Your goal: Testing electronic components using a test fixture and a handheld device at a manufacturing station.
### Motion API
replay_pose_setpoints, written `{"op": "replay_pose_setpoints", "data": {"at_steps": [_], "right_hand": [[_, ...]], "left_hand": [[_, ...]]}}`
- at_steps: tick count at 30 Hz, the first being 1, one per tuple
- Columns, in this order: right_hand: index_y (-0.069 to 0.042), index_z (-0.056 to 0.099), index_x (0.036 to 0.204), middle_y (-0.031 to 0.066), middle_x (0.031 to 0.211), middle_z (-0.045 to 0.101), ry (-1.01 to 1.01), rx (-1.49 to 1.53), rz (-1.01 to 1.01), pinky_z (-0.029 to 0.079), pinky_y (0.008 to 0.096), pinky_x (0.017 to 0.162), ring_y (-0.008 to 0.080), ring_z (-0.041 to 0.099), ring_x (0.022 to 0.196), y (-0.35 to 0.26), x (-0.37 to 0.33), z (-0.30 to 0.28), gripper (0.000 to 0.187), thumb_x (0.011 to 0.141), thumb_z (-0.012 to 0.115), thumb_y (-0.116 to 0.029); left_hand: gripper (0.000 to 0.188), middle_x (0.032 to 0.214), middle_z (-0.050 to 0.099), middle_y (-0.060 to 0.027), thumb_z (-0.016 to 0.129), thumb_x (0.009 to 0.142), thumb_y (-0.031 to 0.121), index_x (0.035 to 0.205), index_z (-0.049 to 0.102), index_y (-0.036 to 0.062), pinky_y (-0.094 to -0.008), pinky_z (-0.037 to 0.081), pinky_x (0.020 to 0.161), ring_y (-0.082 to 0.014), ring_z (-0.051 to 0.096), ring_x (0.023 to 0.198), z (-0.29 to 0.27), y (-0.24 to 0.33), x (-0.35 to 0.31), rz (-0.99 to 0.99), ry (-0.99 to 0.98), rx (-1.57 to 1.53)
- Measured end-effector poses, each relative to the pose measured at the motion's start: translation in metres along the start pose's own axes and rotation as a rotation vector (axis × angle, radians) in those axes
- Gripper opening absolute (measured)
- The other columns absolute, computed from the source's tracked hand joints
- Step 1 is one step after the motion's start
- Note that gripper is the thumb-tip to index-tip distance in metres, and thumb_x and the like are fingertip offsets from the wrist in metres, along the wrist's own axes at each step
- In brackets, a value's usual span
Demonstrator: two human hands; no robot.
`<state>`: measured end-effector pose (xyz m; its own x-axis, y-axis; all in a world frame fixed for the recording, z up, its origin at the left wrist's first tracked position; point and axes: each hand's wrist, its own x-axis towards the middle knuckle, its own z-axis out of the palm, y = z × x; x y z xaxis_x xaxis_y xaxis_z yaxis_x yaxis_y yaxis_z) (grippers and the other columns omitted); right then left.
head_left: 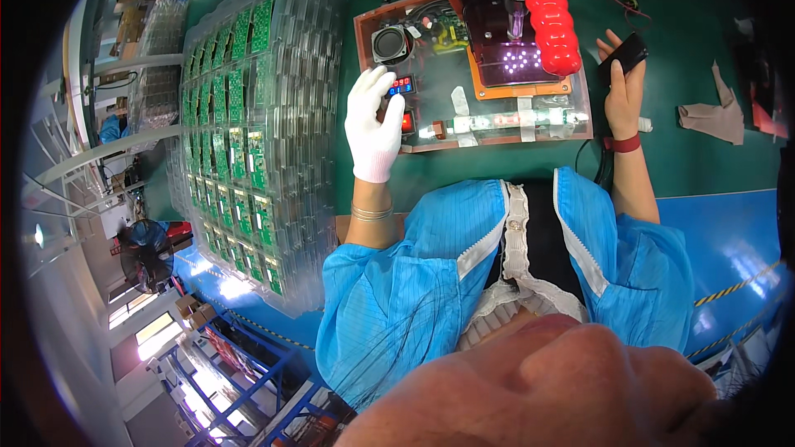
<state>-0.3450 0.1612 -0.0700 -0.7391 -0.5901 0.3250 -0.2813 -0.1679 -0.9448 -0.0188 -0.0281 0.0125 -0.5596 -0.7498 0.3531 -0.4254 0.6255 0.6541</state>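
Note:
My left hand (374,126), in a white glove, rests at the left end of a clear-topped test box (431,103). Its thumb and fingers are apart around a small red-and-blue digital display (401,85), beside a lit red switch (407,122). My bare right hand (623,99) is closed on a flat black phone-like device (626,56), right of the box. On the box stands a press with a red ribbed handle (550,21) above a dark tinted plate (505,62) with small lights showing. Whatever lies under that plate is mostly hidden.
A tall stack of clear trays with green circuit boards (240,149) stands close to my left arm. A round speaker (389,45) sits in the box's far left corner. A beige cloth piece (716,112) lies at right on the green mat (662,161), with cables nearby.

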Motion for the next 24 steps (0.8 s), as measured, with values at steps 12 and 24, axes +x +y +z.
{"op": "replay_pose_setpoints", "data": {"at_steps": [12,24], "right_hand": [[0.002,0.039,0.141,0.0188,0.137,0.056,0.039,0.126,0.055,0.049,0.0335,0.099,0.0255,0.063,0.115,0.002,0.0,0.002,0.039,0.103,0.041,-0.009],[0.001,0.051,0.137,0.0147,0.109,0.071,-0.051,0.225,0.288,0.052,0.0268,0.079,0.0163,0.066,0.086,0.006,-0.005,-0.022,0.039,0.107,0.044,-0.021]], "left_hand": [[0.037,0.134,0.063,-0.0111,0.062,0.086,-0.004,0.122,0.067,0.0013,-0.0318,0.046,0.105,-0.0237,0.06,0.122,-0.001,-0.001,-0.001,-0.005,-0.007,0.003],[0.037,0.133,0.063,-0.0114,0.062,0.086,-0.004,0.122,0.067,0.0006,-0.0311,0.046,0.105,-0.0234,0.06,0.121,0.0,0.0,-0.001,-0.009,0.011,-0.005]]}}
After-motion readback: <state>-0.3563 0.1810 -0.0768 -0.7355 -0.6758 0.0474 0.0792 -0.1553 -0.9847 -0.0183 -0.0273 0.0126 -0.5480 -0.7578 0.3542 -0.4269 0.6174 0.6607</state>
